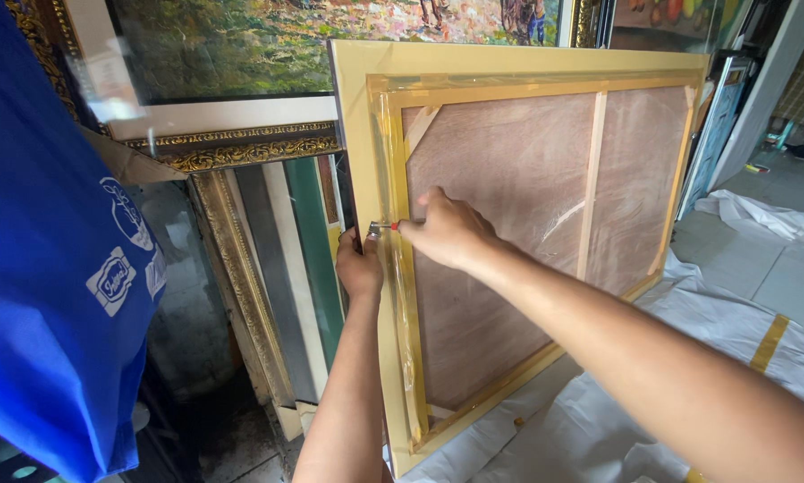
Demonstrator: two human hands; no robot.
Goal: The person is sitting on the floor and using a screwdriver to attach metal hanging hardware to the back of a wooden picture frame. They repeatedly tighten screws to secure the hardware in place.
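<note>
Brightness: I see even, soft daylight, strongest at the right over the pale floor sheeting (742, 313).
Shadows: faint, deepest in the low gap at the left.
Glare: sheen on the tape along the frame back (509, 224) and on the glazed painting (241, 45).
Focus: mostly sharp; blue bag (44, 268) slightly soft.
Distortion: edges bow outward.

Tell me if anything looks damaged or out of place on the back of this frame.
The clear tape along the left inner edge of the framed panel is wrinkled and puckered rather than flat. The right hand holds a small red-tipped tool there, and the left hand grips the frame's edge. The backing board itself looks intact.
</note>
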